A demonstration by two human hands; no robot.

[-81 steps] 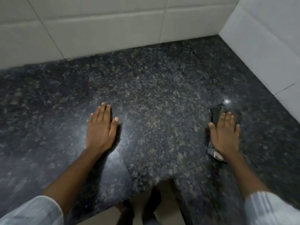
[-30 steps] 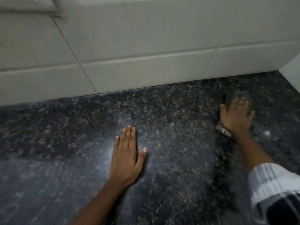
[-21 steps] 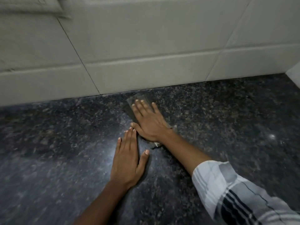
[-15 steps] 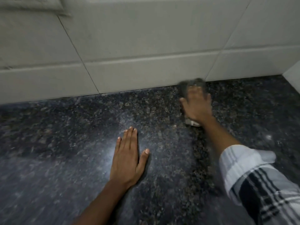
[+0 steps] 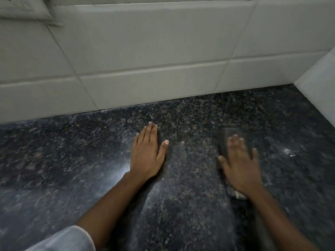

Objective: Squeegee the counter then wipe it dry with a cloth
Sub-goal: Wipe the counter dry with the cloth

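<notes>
Low in the frame a pale sleeve [image 5: 63,239] leads up to the left hand [image 5: 147,157] — it lies flat, fingers straight, on the dark granite counter [image 5: 72,160], at the same spot as before. Right of centre the blurred right hand [image 5: 240,165] presses with a spread palm on the grey cloth [image 5: 223,142]. Both have come back from the tiled wall [image 5: 145,69] — now level with the left hand.

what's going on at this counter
A person is wiping the dark granite counter with a dark cloth. The right hand presses flat on the cloth, blurred with motion, on the side nearer the side wall. The left hand rests flat on the stone, holding nothing.
</notes>
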